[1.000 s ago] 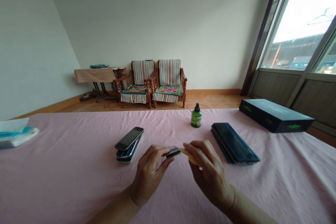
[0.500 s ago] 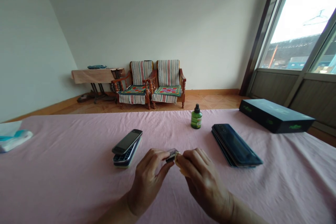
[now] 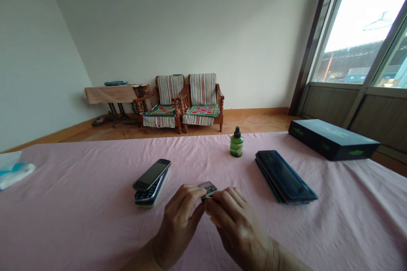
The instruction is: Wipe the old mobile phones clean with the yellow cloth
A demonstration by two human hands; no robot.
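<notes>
The small mobile phone [image 3: 210,186] lay between the fingertips of both hands, just above the pink tablecloth [image 3: 79,220]. The left hand [image 3: 178,217] had its thumb and fingers pinched on the phone's left end. The right hand [image 3: 241,225], fingers curled nearly closed, gripped a yellowish cloth [image 3: 213,220], mostly hidden by them, against the phone's near right side. Left of the hands, a touchscreen phone [image 3: 151,175] leaned on a keypad phone [image 3: 148,197]; a stack of smartphones [image 3: 284,178] lay to the right.
</notes>
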